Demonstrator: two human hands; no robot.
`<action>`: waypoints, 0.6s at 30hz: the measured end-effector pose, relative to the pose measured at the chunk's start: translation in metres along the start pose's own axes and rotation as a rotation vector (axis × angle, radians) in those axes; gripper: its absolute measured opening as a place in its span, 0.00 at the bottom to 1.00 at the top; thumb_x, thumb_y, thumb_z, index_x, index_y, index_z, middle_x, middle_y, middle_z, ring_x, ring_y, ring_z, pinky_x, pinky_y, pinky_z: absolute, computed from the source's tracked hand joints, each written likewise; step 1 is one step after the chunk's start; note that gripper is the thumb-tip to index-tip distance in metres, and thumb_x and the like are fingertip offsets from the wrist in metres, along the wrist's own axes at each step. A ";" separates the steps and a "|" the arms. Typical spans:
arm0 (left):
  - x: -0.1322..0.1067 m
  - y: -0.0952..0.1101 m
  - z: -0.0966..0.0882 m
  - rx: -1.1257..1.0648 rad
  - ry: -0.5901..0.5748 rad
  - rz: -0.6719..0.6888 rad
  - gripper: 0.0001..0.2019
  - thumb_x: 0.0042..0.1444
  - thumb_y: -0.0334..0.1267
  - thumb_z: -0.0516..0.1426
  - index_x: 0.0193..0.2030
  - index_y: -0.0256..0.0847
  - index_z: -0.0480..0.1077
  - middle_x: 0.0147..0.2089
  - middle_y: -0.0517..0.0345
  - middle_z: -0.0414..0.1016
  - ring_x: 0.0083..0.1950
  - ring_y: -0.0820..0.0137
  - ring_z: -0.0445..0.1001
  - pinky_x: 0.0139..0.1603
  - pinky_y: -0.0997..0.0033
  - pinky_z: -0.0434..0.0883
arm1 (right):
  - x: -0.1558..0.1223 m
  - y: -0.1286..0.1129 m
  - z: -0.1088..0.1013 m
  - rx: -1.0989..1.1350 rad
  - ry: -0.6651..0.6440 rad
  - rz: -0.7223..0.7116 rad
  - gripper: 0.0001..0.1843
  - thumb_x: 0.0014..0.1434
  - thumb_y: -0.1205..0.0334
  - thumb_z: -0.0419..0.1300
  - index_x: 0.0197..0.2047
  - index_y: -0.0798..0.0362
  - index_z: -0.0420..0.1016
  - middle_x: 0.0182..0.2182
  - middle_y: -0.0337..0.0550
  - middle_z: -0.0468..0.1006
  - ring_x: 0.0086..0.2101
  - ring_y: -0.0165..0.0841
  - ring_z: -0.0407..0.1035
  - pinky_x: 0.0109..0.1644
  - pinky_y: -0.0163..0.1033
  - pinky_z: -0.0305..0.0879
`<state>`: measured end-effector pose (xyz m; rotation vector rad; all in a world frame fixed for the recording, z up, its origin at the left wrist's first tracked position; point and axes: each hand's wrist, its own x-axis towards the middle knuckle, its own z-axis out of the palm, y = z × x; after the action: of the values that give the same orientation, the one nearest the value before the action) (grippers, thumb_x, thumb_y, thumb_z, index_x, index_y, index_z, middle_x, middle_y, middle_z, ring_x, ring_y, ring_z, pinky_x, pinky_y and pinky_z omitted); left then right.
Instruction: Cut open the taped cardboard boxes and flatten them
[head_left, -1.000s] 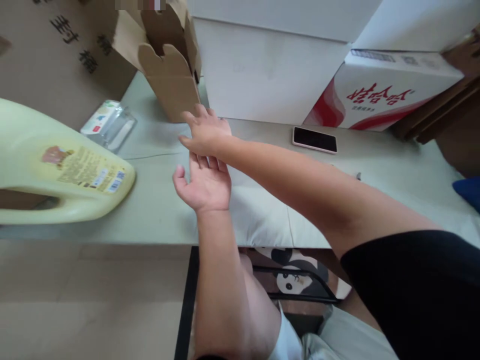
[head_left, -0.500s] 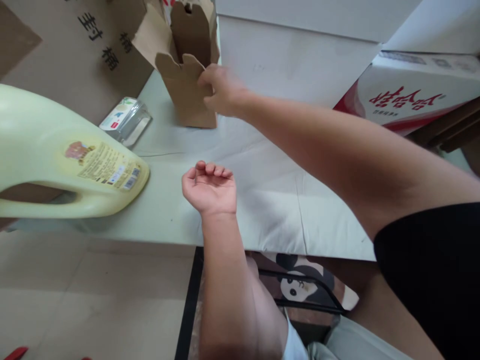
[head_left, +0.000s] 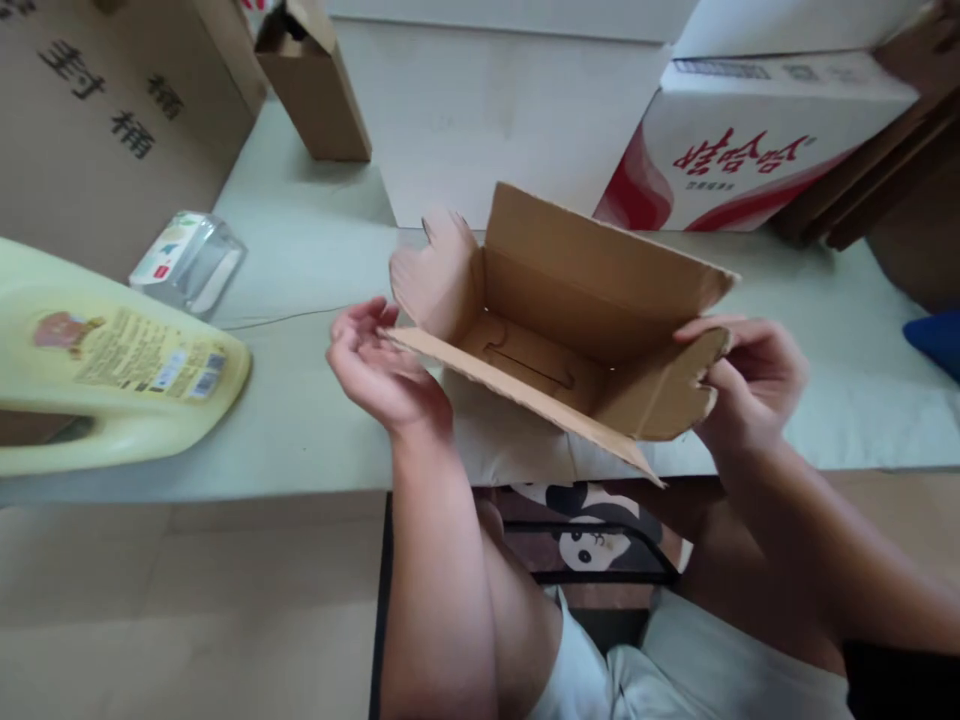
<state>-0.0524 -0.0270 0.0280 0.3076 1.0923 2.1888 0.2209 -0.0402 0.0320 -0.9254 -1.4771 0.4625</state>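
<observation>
Above the near edge of the pale table, both hands are holding 1 cardboard box tilted toward the camera, flaps spread, its inside showing only bare cardboard floor. The left hand is curling its fingers around the left corner; the right hand is pinching the right flap. Further left, 1 yellow jug is lying on its side near a clear plastic packet. 1 narrower brown box is standing behind, contents hidden.

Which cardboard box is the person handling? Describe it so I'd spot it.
Start at the pale green table. Above its near edge, between the left hand and right hand, is a brown cardboard box. Unlike the narrow upright box behind, it is tilted, flaps spread, empty inside showing.
</observation>
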 end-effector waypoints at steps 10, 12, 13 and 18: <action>-0.048 -0.026 0.035 0.229 -0.432 -0.054 0.38 0.65 0.68 0.38 0.30 0.42 0.78 0.44 0.46 0.81 0.55 0.54 0.78 0.64 0.49 0.71 | -0.019 0.020 -0.041 -0.068 0.041 0.119 0.09 0.62 0.56 0.65 0.47 0.39 0.76 0.39 0.41 0.78 0.35 0.35 0.73 0.33 0.43 0.70; -0.052 -0.028 0.038 0.236 -0.405 -0.012 0.42 0.63 0.72 0.37 0.29 0.43 0.80 0.44 0.47 0.82 0.55 0.54 0.79 0.66 0.48 0.70 | -0.020 0.023 -0.043 -0.066 0.001 0.112 0.10 0.63 0.56 0.64 0.49 0.39 0.76 0.40 0.41 0.79 0.35 0.35 0.73 0.33 0.42 0.70; -0.054 -0.029 0.041 0.243 -0.397 0.010 0.43 0.62 0.73 0.36 0.29 0.44 0.81 0.44 0.48 0.82 0.56 0.55 0.79 0.67 0.49 0.70 | -0.020 0.025 -0.045 -0.064 -0.018 0.104 0.10 0.63 0.55 0.64 0.49 0.39 0.76 0.42 0.42 0.79 0.36 0.35 0.73 0.34 0.42 0.70; -0.060 -0.050 0.057 0.327 -0.439 0.177 0.43 0.60 0.76 0.35 0.27 0.48 0.81 0.39 0.51 0.82 0.52 0.57 0.79 0.68 0.50 0.69 | -0.019 0.040 -0.054 -0.129 0.150 0.052 0.29 0.56 0.44 0.69 0.60 0.32 0.68 0.58 0.43 0.70 0.38 0.36 0.70 0.38 0.47 0.71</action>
<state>0.0428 -0.0086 0.0294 1.0118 1.1946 1.9464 0.2814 -0.0436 -0.0023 -1.0794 -1.3605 0.3304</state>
